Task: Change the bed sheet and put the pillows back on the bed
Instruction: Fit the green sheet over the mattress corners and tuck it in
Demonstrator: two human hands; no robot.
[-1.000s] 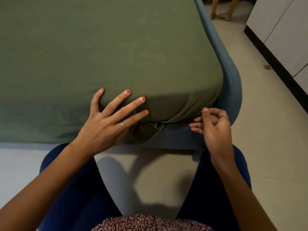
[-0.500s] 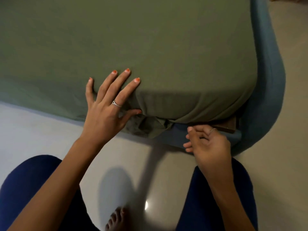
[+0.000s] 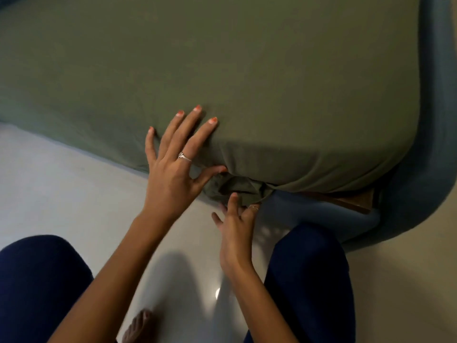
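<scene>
Head cam, looking down at the bed corner. The green sheet (image 3: 222, 70) is stretched over the mattress and wrapped round the corner, with a bunched wad of loose sheet (image 3: 235, 189) hanging out under the edge, right above the blue bed frame (image 3: 420, 194). Left hand (image 3: 173, 174) lies flat on the side of the sheet, fingers (image 3: 190, 125) spread wide and straight, thumb touching the wad. Right hand (image 3: 235, 233) is just below the wad, its fingers loosely spread and reaching up so the tips touch the fabric, not curled round anything as far as I can see. Dark blue knees on both sides, pale floor (image 3: 61, 189) underneath.
</scene>
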